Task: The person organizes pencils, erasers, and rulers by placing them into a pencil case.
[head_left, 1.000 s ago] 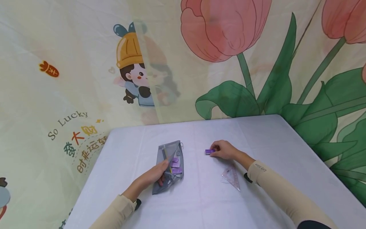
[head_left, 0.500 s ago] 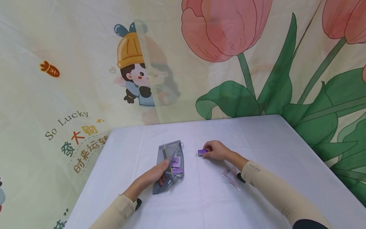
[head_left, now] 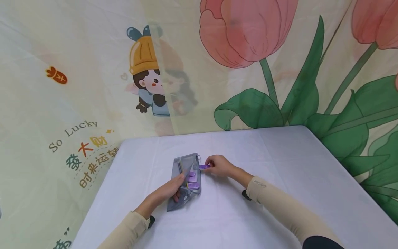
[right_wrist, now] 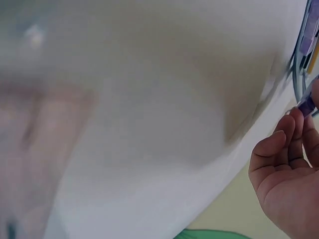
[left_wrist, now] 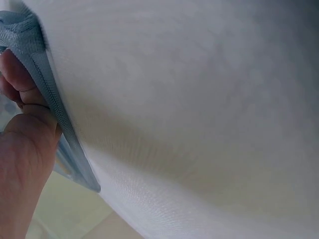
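Observation:
A grey see-through mesh pencil pouch [head_left: 186, 163] with a zipper lies left of the table's middle. My left hand [head_left: 169, 189] holds its near-left part, thumb on top. The left wrist view has this hand's fingers against the zipper edge [left_wrist: 55, 99]. Through the mesh show pencils [head_left: 180, 166] and several purple pieces [head_left: 192, 179]. My right hand [head_left: 221, 166] pinches a small purple block [head_left: 203, 166] between thumb and fingers, at the pouch's right edge. Fingertips hide part of the block, so its kind is unclear.
A white cloth covers the table [head_left: 230, 221]. Behind it hangs a printed curtain [head_left: 186, 86] with tulips and cartoon figures. A blurred pinkish shape [right_wrist: 35, 144] fills the left of the right wrist view.
My right hand has moved left, bringing the purple block to the pouch's edge. The clear triangle ruler seen earlier is now hidden by the right forearm. My left hand keeps its hold.

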`<state>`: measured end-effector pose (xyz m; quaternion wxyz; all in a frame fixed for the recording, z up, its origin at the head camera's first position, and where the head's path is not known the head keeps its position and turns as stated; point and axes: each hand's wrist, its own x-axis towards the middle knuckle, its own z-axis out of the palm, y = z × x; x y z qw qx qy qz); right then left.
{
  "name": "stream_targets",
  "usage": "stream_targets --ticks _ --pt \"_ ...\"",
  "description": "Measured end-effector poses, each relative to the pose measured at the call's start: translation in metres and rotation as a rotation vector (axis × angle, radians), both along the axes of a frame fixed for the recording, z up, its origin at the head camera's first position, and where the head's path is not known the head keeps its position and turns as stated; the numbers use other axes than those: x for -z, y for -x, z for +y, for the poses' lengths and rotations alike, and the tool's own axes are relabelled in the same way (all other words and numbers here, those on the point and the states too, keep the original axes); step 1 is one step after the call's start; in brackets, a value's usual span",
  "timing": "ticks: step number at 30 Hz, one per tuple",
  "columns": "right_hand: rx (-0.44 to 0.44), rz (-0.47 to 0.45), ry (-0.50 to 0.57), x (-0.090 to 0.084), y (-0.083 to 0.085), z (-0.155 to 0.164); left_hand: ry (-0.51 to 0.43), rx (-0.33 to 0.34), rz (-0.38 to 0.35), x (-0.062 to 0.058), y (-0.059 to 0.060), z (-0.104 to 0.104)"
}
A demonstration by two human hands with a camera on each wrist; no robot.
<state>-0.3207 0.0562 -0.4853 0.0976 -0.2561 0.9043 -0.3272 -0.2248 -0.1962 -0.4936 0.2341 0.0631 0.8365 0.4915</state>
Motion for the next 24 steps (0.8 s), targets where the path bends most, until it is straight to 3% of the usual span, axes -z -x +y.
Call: stream_targets --ticks 10,24 --pt "0.039 0.12 -0.003 -0.002 -0.009 -0.04 -0.008 0.016 0.006 -0.003 0.001 -0.001" --pt "0.162 0.125 -0.065 0.002 -0.01 -0.064 -0.022 0.039 0.008 -0.002 0.001 -0.001"
